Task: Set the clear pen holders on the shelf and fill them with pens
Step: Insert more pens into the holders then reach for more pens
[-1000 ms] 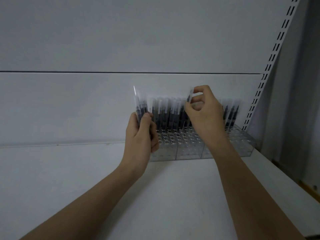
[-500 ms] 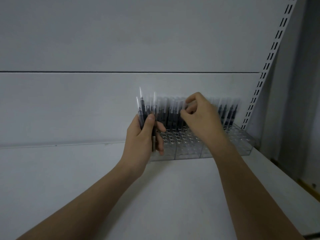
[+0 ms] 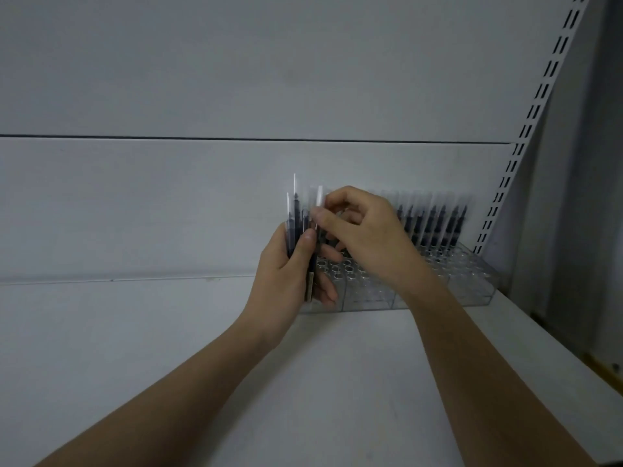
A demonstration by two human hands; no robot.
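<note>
Clear pen holders [image 3: 448,288] with round holes stand side by side on the white shelf [image 3: 303,382], against its back wall. Several dark pens [image 3: 435,224] in clear sleeves stand upright in the back rows. My left hand [image 3: 286,274] grips a bundle of pens [image 3: 296,217] upright, just left of the holders. My right hand [image 3: 364,234] has reached across to that bundle and pinches the top of one pen [image 3: 318,200] between thumb and forefinger.
A slotted shelf upright [image 3: 526,129] runs up the right side behind the holders. The shelf's right edge [image 3: 573,358] drops off to a dark gap. A seam [image 3: 236,139] crosses the back panel.
My right hand moved left from the pens standing in the holder to the bundle in my left hand and took hold of one pen's top. My left hand shifted slightly right.
</note>
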